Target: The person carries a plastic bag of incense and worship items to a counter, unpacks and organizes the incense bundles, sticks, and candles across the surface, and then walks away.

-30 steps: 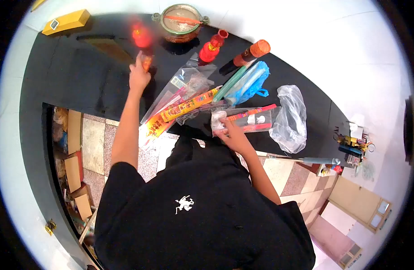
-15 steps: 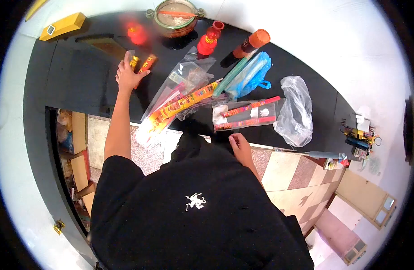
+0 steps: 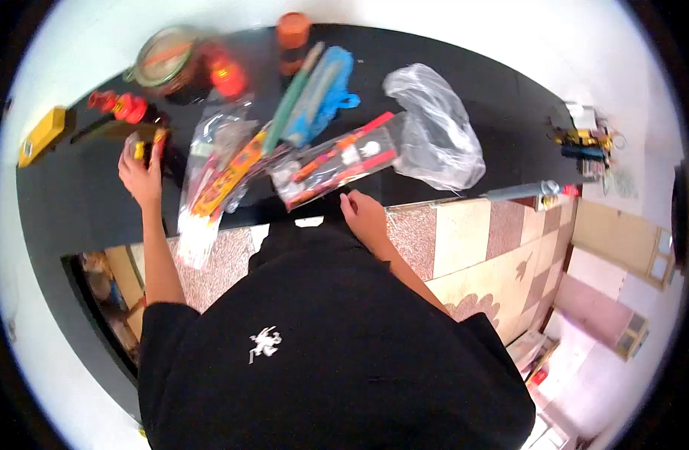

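My left hand (image 3: 140, 180) is at the left part of the black table, curled round two small tubes standing together. One is a yellow tube (image 3: 140, 150); the other is an orange-red tube (image 3: 160, 139) at my thumb. Blur hides the exact finger contact. My right hand (image 3: 365, 219) rests at the table's front edge, fingers curled, with nothing visible in them. Just beyond it lies a clear packet (image 3: 337, 161) of red and orange sticks. Between the hands, a long yellow-and-red incense packet (image 3: 228, 176) lies slanted on clear plastic wrapping.
Behind stand a red vase (image 3: 228, 77), an incense pot (image 3: 164, 58) and an orange-capped canister (image 3: 293, 49). Another red vase (image 3: 127, 107) is at the left, near a yellow block (image 3: 42, 136). A blue bag (image 3: 326, 97) and a crumpled clear bag (image 3: 438, 131) lie rightward.
The whole view has turned, so the table's things appear further left. My left hand stays at the two small tubes, its fingers drawn in closer. My right hand remains at the front edge.
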Action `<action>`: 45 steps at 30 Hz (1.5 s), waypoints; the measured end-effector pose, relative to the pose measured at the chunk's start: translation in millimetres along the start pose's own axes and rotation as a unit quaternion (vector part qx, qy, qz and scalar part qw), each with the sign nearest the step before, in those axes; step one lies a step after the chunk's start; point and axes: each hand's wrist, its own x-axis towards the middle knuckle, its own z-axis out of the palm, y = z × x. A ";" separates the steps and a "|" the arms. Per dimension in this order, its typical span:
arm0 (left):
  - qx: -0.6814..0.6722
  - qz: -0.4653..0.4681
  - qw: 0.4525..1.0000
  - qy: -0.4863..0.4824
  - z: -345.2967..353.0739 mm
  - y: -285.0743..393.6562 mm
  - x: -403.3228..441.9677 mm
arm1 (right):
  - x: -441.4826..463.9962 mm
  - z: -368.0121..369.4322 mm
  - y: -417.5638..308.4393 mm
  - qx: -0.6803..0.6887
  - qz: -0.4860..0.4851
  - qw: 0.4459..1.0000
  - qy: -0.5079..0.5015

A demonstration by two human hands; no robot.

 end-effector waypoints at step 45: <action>-0.603 -0.110 0.592 -0.523 -17.2 350.2 -99.3 | 123.3 -98.8 20.8 0.697 0.176 0.682 -0.131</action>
